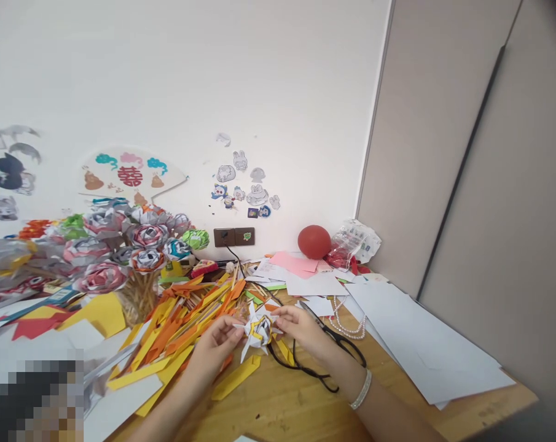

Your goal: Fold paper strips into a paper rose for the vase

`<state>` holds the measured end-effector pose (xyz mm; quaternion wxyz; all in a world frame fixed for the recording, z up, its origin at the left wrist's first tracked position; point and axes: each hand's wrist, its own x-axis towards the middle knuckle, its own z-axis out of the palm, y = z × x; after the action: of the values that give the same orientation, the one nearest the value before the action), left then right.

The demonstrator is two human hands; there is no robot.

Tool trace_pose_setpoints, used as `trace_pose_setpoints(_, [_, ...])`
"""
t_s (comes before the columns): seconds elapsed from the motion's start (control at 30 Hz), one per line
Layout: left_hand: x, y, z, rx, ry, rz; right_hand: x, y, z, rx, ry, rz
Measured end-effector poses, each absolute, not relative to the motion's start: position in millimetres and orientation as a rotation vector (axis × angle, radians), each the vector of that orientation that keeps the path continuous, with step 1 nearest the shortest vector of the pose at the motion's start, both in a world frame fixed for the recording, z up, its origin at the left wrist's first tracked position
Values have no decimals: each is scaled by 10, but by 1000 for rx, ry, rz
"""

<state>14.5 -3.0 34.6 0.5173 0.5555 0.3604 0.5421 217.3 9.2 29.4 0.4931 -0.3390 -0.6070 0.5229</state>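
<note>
Grip: left hand and right hand pinch a white-and-yellow folded-paper flower, well inside the brown wooden tabletop's right edge; uneven tugging could tear it.

The table was viewed from a person's head at close range, forward and down, toward the white wall behind.

I reach forward with both arms, my left forearm slanting up to the right, my right forearm up to the left. My left hand and right hand face each other, near but apart, fingers curled, the thumb and forefinger of my left pinching inward.
</note>
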Motion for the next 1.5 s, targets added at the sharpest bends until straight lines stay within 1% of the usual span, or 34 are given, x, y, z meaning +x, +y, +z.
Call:
trace_pose_setpoints(0.2, [173,-9,285,1212,787,1300,2182,40,366,-696,-1317,1393])
trace_pose_setpoints(0.37, [187,-22,280,1182,766,1271,2133,-26,408,-597,-1289,1345])
trace_pose_setpoints(0.57, [248,-18,202,1332,822,1108,2132,-7,382,-729,-1338,1137])
trace_pose_setpoints(0.77, [248,23,160,1521,906,1083,2128,-25,386,-800,-1477,903])
trace_pose_setpoints(0.97, [124,-9,284,1675,1130,1306,2157,-99,481,-840,-1725,490])
trace_pose_setpoints(1.1, [135,-107,371,2178,1130,1478,2133,-165,510,-777,-1842,294])
trace_pose_setpoints(1.17, [166,-147,380,2395,1087,1537,2106,-194,509,-757,-1855,235])
trace_pose_setpoints(1.27, [204,-183,372,2559,1052,1574,2071,-226,511,-745,-1857,186])
trace_pose_setpoints(1.5, [231,-257,368,2596,1104,1468,2059,-248,503,-755,-1874,158])
